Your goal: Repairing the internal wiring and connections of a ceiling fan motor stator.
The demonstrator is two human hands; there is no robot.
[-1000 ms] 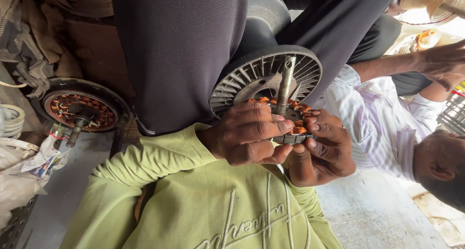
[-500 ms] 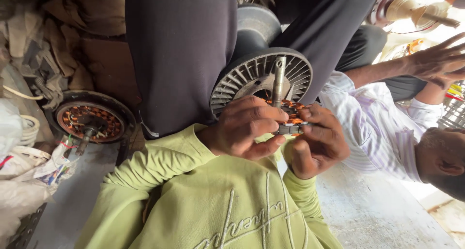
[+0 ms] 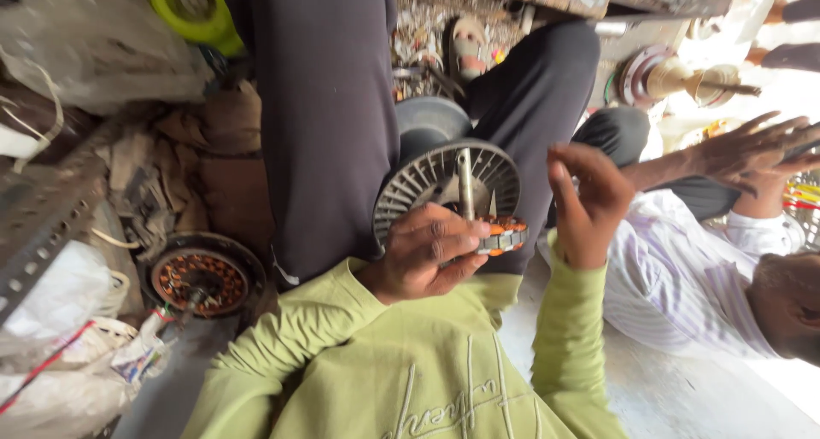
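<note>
Stator (image 3: 502, 234), a ring of orange copper windings, sits on the steel shaft (image 3: 465, 185) in front of the finned rotor housing (image 3: 444, 178), between the wearer's dark-trousered legs. Left hand (image 3: 424, 251) curls around its near edge, thumb and fingers pressed onto the ring. Right hand (image 3: 589, 201) hovers just beside it, off the stator, fingers loosely bent and slightly apart. Left, on the floor, lies a second stator (image 3: 201, 281) inside a dark ring. Right, another person's hand (image 3: 752, 153) is spread open, above a striped shirt (image 3: 683, 285).
</note>
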